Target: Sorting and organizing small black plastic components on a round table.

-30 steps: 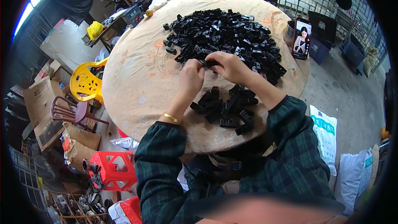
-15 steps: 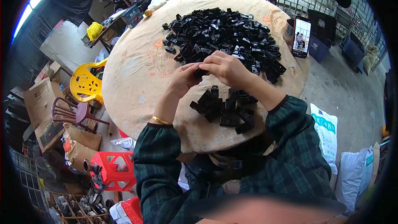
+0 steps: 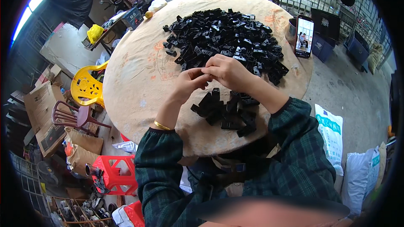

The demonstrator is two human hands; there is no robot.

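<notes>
My left hand (image 3: 185,85) and my right hand (image 3: 229,73) meet fingertip to fingertip above the middle of the round table (image 3: 132,86). Both are closed in a pinch, and whatever lies between the fingers is hidden by them. Just beyond my hands rises a large heap of small black plastic parts (image 3: 223,31), shaped like clips or brackets. Nearer to me, below my right wrist, lies a smaller pile of similar black parts (image 3: 229,111).
A phone (image 3: 304,37) stands upright at the table's right edge, beside a cup (image 3: 291,29). A yellow chair (image 3: 86,85), a brown chair (image 3: 80,115) and a red stool (image 3: 112,174) are on the left. White sacks (image 3: 330,136) stand at the right.
The dark piece seen between my fingers before is now out of sight. My left fingers have shifted slightly, while both hands stay together over the same spot.
</notes>
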